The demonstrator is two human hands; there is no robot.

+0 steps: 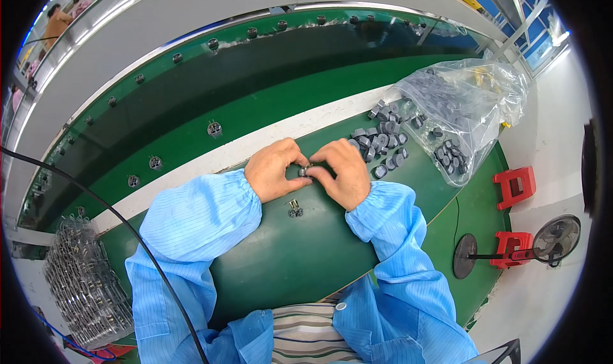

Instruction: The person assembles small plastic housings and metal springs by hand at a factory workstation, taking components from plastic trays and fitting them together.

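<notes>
Over the green worktable (281, 249), my left hand (274, 169) and my right hand (345, 172) meet fingertip to fingertip. Between them they pinch a small dark round part with metal bits (304, 171), mostly covered by the fingers. Just below, a similar round part with upright metal pins (295, 209) lies on the table, touched by neither hand. Beside my right hand sits a loose pile of grey round caps (381, 140).
A clear plastic bag (469, 108) of grey caps lies at the right. Beyond a white ledge runs a green conveyor belt (255, 99) carrying several small parts. Stacked clear trays (86, 281) stand at left. A black cable (137, 236) crosses the left side. Red stools (514, 186) and a fan (555, 239) are at right.
</notes>
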